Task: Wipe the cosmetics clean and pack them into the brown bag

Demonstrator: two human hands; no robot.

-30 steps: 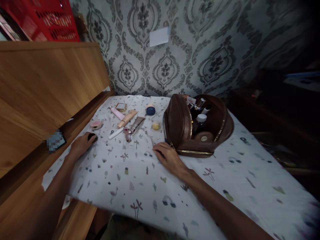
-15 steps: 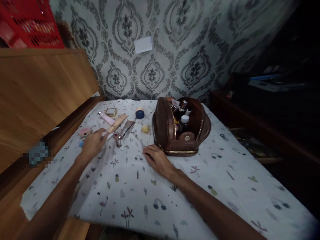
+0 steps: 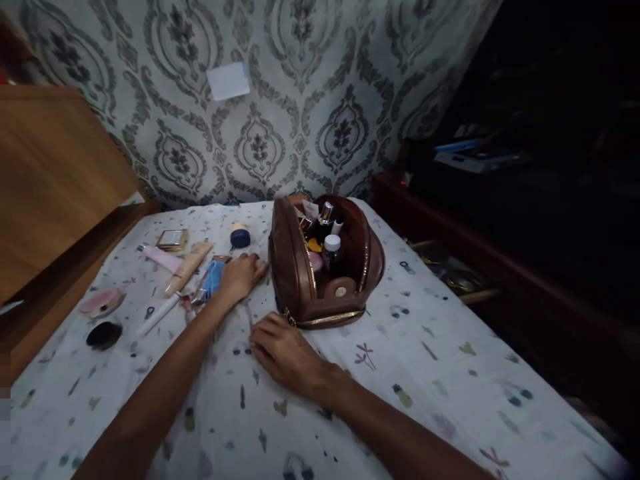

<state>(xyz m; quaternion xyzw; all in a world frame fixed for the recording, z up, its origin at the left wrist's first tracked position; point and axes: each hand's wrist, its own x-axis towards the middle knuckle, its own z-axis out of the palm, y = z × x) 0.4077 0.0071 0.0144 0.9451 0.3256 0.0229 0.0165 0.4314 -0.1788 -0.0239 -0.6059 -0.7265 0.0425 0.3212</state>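
Observation:
My left hand (image 3: 243, 275) reaches over the patterned cloth, left of the brown makeup bag (image 3: 320, 313). Its fingers are bent around a crumpled blue piece (image 3: 213, 277) whose kind I cannot make out. My right hand (image 3: 285, 350) rests on the cloth at the bag's front left corner, beside the zip pull, fingers loosely bent with nothing seen in them. The bag stands unzipped, holding a white-capped bottle (image 3: 332, 247) and other cosmetics. To the left lie a beige tube (image 3: 189, 268), a pink tube (image 3: 161, 257), a white stick (image 3: 159, 315) and a navy round case (image 3: 241, 237).
A pink compact (image 3: 103, 303), a dark round piece (image 3: 104, 335) and a gold-edged case (image 3: 172, 239) lie toward the left. Wooden furniture (image 3: 55, 153) borders the table there, and a patterned wall (image 3: 260, 147) rises behind. A dark shelf (image 3: 425, 220) stands right.
My left hand has moved right, from the pink compact to near the bag, taking the blue piece along. The dark round piece has come into view. The camera has turned right.

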